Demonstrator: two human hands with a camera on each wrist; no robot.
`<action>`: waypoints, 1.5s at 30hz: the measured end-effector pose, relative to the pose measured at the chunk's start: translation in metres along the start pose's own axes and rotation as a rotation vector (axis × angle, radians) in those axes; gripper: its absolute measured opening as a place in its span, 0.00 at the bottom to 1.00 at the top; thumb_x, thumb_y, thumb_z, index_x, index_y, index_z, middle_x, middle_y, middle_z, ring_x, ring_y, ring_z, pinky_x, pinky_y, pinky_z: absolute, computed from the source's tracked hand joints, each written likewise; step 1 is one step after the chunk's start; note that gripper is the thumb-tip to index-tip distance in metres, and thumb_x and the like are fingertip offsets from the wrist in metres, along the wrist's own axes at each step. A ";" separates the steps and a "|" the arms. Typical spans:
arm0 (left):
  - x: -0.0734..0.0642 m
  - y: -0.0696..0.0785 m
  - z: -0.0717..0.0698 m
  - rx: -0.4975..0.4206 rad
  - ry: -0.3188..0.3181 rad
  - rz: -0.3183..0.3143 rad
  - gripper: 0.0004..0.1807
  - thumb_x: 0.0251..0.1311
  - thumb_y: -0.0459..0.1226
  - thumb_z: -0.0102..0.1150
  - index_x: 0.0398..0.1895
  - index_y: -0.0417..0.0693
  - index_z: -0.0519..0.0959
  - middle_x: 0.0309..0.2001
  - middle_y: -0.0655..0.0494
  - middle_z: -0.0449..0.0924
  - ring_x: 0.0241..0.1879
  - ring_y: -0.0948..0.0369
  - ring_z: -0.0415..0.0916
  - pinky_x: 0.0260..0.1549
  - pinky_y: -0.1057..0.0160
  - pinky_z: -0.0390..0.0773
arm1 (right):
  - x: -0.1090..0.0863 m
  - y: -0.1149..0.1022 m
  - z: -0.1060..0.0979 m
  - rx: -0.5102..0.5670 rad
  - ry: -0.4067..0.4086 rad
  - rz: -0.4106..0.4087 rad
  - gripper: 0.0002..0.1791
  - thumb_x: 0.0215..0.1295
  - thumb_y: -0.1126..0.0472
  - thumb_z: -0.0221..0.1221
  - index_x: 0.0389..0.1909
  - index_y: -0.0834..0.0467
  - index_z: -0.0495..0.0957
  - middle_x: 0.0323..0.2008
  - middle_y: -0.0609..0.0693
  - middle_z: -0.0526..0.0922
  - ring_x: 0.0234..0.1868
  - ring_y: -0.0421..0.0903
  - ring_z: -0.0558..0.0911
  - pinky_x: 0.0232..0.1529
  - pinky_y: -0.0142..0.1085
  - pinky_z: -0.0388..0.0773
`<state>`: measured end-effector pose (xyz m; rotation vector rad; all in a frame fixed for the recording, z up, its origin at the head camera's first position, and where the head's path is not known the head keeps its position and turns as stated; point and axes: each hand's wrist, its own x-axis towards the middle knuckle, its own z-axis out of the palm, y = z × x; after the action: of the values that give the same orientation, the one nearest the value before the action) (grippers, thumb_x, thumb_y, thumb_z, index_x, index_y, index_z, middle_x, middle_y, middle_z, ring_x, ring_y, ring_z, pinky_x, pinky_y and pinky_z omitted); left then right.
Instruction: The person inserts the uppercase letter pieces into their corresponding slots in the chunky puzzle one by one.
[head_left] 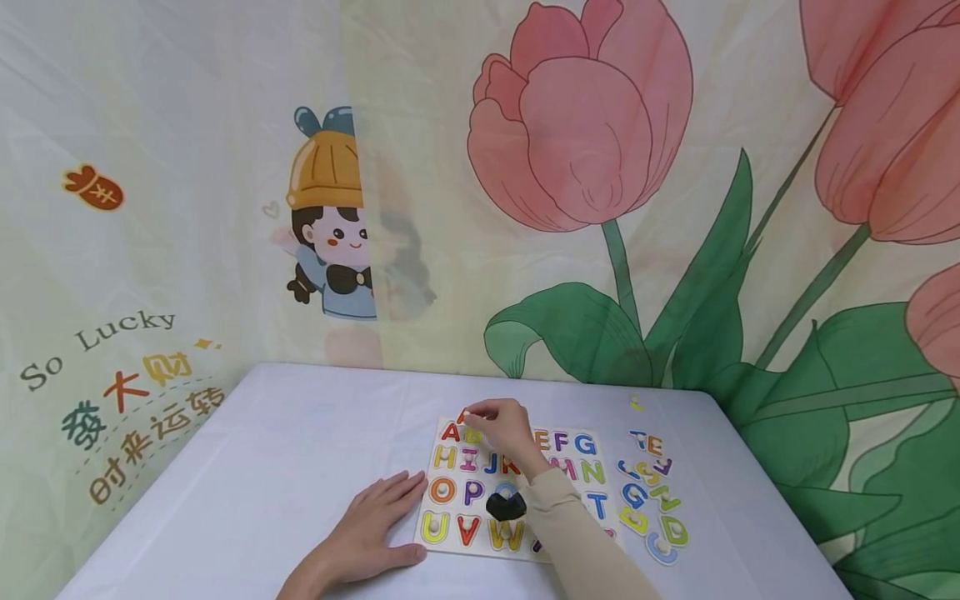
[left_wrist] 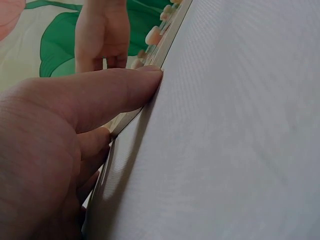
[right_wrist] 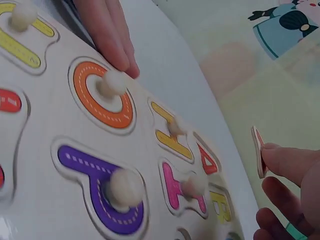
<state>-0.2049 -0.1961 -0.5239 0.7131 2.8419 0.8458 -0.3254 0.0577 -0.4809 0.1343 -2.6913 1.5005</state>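
My right hand (head_left: 504, 425) pinches a thin red wooden letter piece (right_wrist: 258, 151) between thumb and fingers, raised over the far left corner of the alphabet puzzle board (head_left: 429, 546). In the head view the piece looks like a letter A, partly hidden by the fingers. Close below it are the board's red A (right_wrist: 206, 159) and yellow-green B (right_wrist: 220, 206). My left hand (head_left: 378, 521) lies flat on the table beside the board, its thumb (left_wrist: 125, 87) and fingertips touching the board's left edge. Knobbed letters such as the orange O (right_wrist: 81, 82) and purple P (right_wrist: 95, 187) sit in the board.
Right of the board, several loose letter pieces lie in a scatter, among them a green D (head_left: 673, 531) and a light blue curved letter (head_left: 660, 550). A small yellow piece (head_left: 636, 403) lies farther back. A black object (head_left: 506, 506) shows by the right wrist, over the board.
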 end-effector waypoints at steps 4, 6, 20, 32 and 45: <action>0.000 0.000 0.000 0.006 -0.001 0.000 0.53 0.59 0.69 0.65 0.83 0.53 0.65 0.83 0.59 0.61 0.83 0.46 0.53 0.78 0.31 0.50 | -0.001 -0.005 0.017 0.013 0.000 -0.023 0.07 0.70 0.54 0.71 0.44 0.51 0.92 0.39 0.44 0.86 0.40 0.44 0.76 0.38 0.35 0.73; 0.000 0.000 0.000 0.007 -0.003 -0.001 0.53 0.59 0.69 0.65 0.83 0.54 0.65 0.83 0.59 0.61 0.83 0.46 0.53 0.78 0.31 0.50 | -0.001 -0.003 0.023 0.025 -0.004 -0.027 0.07 0.70 0.55 0.70 0.44 0.52 0.92 0.38 0.44 0.85 0.39 0.43 0.77 0.36 0.34 0.75; 0.001 -0.001 0.001 -0.003 -0.028 -0.021 0.54 0.58 0.70 0.65 0.83 0.55 0.64 0.83 0.60 0.60 0.83 0.47 0.51 0.78 0.31 0.49 | 0.005 0.014 0.040 0.032 -0.004 -0.029 0.05 0.67 0.58 0.72 0.41 0.53 0.92 0.35 0.45 0.85 0.29 0.40 0.81 0.27 0.33 0.81; 0.002 -0.001 0.001 -0.006 -0.030 -0.014 0.54 0.59 0.71 0.63 0.83 0.55 0.64 0.83 0.59 0.60 0.84 0.47 0.50 0.79 0.31 0.48 | 0.004 0.012 0.048 -0.014 0.061 -0.027 0.04 0.67 0.59 0.73 0.39 0.54 0.92 0.33 0.46 0.86 0.24 0.39 0.80 0.23 0.31 0.78; 0.002 0.001 -0.001 -0.008 -0.034 -0.017 0.54 0.59 0.71 0.64 0.83 0.54 0.64 0.83 0.59 0.60 0.84 0.47 0.51 0.79 0.31 0.48 | 0.003 0.010 0.050 -0.041 0.070 -0.025 0.03 0.67 0.60 0.73 0.38 0.54 0.93 0.35 0.46 0.87 0.26 0.37 0.81 0.22 0.29 0.80</action>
<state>-0.2060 -0.1949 -0.5220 0.6946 2.8088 0.8343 -0.3295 0.0202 -0.5149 0.1116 -2.6538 1.4146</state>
